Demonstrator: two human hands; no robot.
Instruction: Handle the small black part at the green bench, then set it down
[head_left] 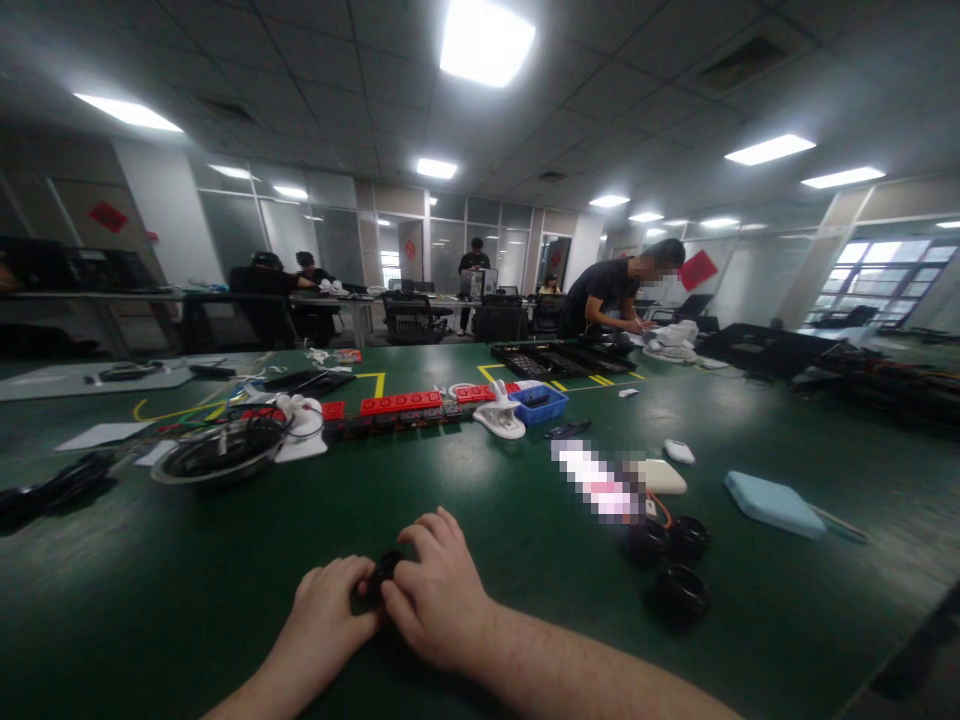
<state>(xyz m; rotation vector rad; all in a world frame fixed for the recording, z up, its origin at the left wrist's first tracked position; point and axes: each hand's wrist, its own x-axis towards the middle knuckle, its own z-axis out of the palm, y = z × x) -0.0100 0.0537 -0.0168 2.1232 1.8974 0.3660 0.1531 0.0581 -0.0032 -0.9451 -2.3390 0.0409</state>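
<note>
Low in the middle of the view, both my hands meet over the green tabletop (pixel 480 500). My left hand (pixel 324 608) has its thumb and fingers closed on the left side of a small black round part (pixel 385 566). From the other side my right hand (pixel 442 590) grips the same part, its upper fingers curled over it. Much of the part is hidden by the fingers, so its exact kind does not show. To the right of my hands lie several black ring-shaped pieces, the nearest black ring (pixel 682 592) closest to the table's front.
A metal bowl (pixel 169 470) with dark contents stands at left, near red and black strips (pixel 401 402). Further along are a white clamp-like stand (pixel 501 418), a blue bin (pixel 551 410) and a light blue case (pixel 772 503). Across the table a person (pixel 600 295) leans over it.
</note>
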